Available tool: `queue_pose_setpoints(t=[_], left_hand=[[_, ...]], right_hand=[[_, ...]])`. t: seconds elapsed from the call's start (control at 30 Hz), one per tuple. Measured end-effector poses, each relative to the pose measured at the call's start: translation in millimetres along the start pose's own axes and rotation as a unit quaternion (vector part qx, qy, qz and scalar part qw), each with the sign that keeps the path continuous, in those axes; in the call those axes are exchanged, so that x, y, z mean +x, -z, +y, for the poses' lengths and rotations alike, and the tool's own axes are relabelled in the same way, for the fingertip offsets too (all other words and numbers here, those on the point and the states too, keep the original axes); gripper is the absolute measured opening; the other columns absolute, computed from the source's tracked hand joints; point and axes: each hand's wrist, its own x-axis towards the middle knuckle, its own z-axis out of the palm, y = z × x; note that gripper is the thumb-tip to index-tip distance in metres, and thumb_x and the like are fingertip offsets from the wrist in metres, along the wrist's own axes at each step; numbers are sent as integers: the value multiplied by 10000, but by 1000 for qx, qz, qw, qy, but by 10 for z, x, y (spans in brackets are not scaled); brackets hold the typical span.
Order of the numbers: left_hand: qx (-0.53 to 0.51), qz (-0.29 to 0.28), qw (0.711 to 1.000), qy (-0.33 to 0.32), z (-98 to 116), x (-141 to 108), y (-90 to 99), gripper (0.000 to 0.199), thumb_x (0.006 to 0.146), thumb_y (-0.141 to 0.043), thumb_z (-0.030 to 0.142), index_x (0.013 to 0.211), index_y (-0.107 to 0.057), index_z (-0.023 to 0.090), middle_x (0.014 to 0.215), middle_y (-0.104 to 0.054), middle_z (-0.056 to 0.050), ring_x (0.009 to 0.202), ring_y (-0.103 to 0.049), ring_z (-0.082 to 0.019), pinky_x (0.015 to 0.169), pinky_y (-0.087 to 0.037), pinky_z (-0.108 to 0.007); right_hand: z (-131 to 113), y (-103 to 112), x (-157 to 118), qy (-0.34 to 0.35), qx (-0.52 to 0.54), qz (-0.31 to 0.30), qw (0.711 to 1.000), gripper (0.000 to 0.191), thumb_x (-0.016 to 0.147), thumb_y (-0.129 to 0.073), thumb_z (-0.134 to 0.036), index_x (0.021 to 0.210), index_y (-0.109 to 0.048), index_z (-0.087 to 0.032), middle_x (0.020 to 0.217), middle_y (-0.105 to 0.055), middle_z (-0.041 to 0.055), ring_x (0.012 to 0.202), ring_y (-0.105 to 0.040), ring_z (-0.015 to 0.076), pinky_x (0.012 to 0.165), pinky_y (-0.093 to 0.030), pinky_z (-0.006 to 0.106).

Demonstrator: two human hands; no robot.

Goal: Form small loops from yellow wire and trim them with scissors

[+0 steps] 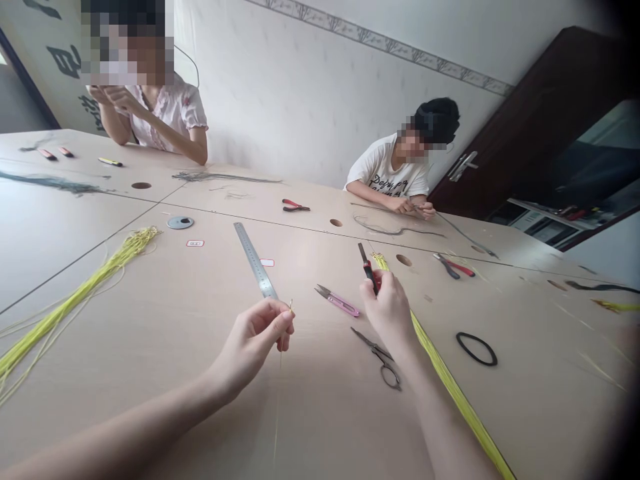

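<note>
My left hand [263,330] is pinched on a thin yellow cord; a small loop [291,305] stands up above my fingertips and the strand [277,420] hangs down below. Beyond that hand lies a steel ruler [254,261]. My right hand [389,310] is wrapped round a red-and-black tool [368,270] with a narrow, flat metal tip pointing away from me; its exact kind is unclear. Pink thread snips [340,302] and dark scissors [383,357] lie between my hands. Under my right forearm runs a long yellow cord bundle [450,380].
Another yellow cord bundle [85,290] lies at left. Red-handled pliers [295,206], more pliers [454,267] and a black ring [477,349] rest on the table [320,413]. Two people sit opposite, a person at left [150,120] and one at right [390,167], both handling something.
</note>
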Motion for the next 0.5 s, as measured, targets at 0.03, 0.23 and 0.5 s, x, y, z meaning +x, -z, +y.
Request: queue_pose_setpoints(t=[0.03,0.23,0.5], left_hand=[[-20,-6,1000,3,-3,6,4,263,876,-564,373,697,-533,183,608,-509,43,577,-450,-97,598,-360,-241],[-124,-29,992,16,-59,40,32,266,849,-614,395,729,-508,183,657,-484,56,544,-414,-60,570,-345,-221],[-147,-71,986,27,-111,34,57,226,876,-599,361,761,-519,184,654,-478,67,537,-422,-47,573,-304,-222]], right_hand=[[-77,29,-64,30,38,3,999,238,924,-514,-346,1050,-557,-148,955,-603,42,823,-603,166,729,-519,354],[-417,79,-400,240,203,-36,949,66,775,-507,-214,833,-475,-208,855,-496,40,756,-548,172,630,-496,310],[-417,47,-364,297,199,-90,930,132,706,-517,-123,803,-565,-199,704,-511,13,676,-525,175,569,-427,290]])
